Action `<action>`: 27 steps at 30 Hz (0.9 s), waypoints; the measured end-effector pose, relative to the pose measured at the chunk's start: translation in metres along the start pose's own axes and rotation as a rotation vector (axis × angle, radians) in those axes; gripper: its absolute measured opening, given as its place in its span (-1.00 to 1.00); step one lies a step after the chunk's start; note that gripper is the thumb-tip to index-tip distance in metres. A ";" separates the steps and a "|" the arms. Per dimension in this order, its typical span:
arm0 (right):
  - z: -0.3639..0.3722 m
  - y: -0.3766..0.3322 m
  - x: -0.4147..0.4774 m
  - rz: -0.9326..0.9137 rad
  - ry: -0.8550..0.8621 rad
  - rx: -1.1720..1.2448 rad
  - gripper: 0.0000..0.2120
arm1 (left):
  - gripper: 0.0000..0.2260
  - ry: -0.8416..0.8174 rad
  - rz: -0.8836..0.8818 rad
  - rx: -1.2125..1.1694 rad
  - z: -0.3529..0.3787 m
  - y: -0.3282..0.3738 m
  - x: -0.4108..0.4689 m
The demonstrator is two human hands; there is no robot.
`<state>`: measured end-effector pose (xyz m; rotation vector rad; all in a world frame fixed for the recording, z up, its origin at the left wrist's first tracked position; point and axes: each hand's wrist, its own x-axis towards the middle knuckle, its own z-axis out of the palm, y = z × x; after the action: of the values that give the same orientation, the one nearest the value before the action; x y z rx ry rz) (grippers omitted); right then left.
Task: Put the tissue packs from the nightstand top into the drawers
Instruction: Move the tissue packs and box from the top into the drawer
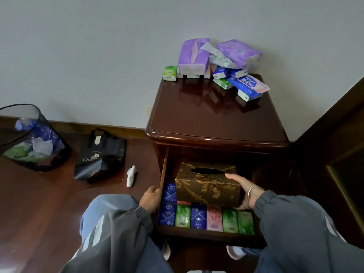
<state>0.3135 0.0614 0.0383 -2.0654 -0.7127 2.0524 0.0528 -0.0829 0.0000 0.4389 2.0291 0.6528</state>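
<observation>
Left: my left hand [150,200], fingers curled over the left wall of the open dark wooden drawer [206,236]. Drawer front row: small blue, green and pink tissue packs [206,218]. Behind them: gold patterned tissue box [206,186], right end gripped by my right hand [243,191]. Glossy nightstand top [216,119]: purple, green and blue soft packs [220,64], piled at the back

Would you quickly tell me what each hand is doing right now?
Left hand: against the drawer side; grip cannot be told.
Right hand: grips the tissue box.
</observation>
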 end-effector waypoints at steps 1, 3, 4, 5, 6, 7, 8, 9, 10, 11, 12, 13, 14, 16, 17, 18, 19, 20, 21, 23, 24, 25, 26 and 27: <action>0.004 -0.002 0.004 -0.004 -0.001 0.015 -0.43 | -0.62 -0.029 -0.011 -0.023 0.002 -0.001 0.003; 0.012 -0.006 0.012 -0.011 -0.007 0.053 -0.48 | -0.73 -0.076 0.001 -0.050 0.004 -0.002 0.004; 0.016 -0.008 0.017 -0.012 -0.012 0.071 -0.51 | -0.73 -0.084 0.015 -0.043 0.004 -0.002 0.005; 0.019 -0.008 0.021 -0.013 -0.016 0.086 -0.54 | -0.72 -0.085 0.025 -0.033 0.005 -0.004 0.006; 0.021 -0.009 0.026 -0.015 -0.021 0.103 -0.58 | -0.71 -0.081 0.035 -0.028 0.005 -0.005 0.007; 0.023 -0.009 0.031 -0.016 -0.028 0.122 -0.61 | -0.72 -0.082 0.036 -0.036 0.005 -0.007 0.008; 0.025 -0.009 0.036 -0.021 -0.036 0.144 -0.63 | -0.73 -0.084 0.034 -0.051 0.005 -0.008 0.010; 0.027 -0.010 0.040 -0.029 -0.042 0.166 -0.64 | -0.74 -0.080 0.033 -0.066 0.005 -0.010 0.011; 0.028 -0.010 0.044 -0.039 -0.046 0.189 -0.65 | -0.76 -0.076 0.036 -0.074 0.006 -0.011 0.013; 0.030 -0.011 0.048 -0.053 -0.047 0.213 -0.66 | -0.76 -0.075 0.036 -0.074 0.006 -0.012 0.015; 0.031 -0.012 0.052 -0.068 -0.047 0.233 -0.67 | -0.77 -0.072 0.039 -0.065 0.006 -0.013 0.016; 0.033 -0.012 0.056 -0.087 -0.046 0.251 -0.66 | -0.78 -0.067 0.046 -0.056 0.006 -0.013 0.018; 0.035 -0.013 0.060 -0.108 -0.047 0.265 -0.63 | -0.80 -0.062 0.057 -0.048 0.007 -0.013 0.019; 0.038 -0.013 0.067 -0.147 -0.049 0.298 -0.59 | -0.81 -0.062 0.060 -0.050 0.008 -0.015 0.021; 0.039 -0.013 0.070 -0.167 -0.039 0.315 -0.60 | -0.80 -0.061 0.057 -0.053 0.008 -0.015 0.021; 0.039 -0.014 0.073 -0.190 -0.017 0.331 -0.62 | -0.79 -0.061 0.054 -0.055 0.008 -0.015 0.021; 0.038 -0.015 0.076 -0.216 0.020 0.345 -0.62 | -0.77 -0.067 0.049 -0.060 0.008 -0.016 0.021; 0.037 -0.015 0.079 -0.240 0.057 0.354 -0.60 | -0.76 -0.080 0.041 -0.066 0.009 -0.016 0.022; 0.037 -0.015 0.083 -0.259 0.076 0.351 -0.55 | -0.75 -0.097 0.031 -0.073 0.009 -0.016 0.022; 0.037 -0.017 0.091 -0.288 0.070 0.317 -0.43 | -0.72 -0.120 0.012 -0.083 0.008 -0.016 0.023; 0.037 -0.018 0.095 -0.297 0.058 0.289 -0.38 | -0.71 -0.123 0.008 -0.087 0.009 -0.016 0.023; 0.037 -0.019 0.099 -0.302 0.048 0.254 -0.34 | -0.69 -0.122 0.007 -0.089 0.009 -0.016 0.023; 0.036 -0.021 0.102 -0.305 0.044 0.209 -0.32 | -0.68 -0.123 0.005 -0.089 0.009 -0.016 0.023; 0.035 -0.022 0.104 -0.315 0.047 0.151 -0.34 | -0.68 -0.130 0.001 -0.094 0.009 -0.016 0.023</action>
<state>0.2698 0.1166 -0.0490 -1.7842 -0.7909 1.8186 0.0481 -0.0812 -0.0288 0.4161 1.8676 0.6989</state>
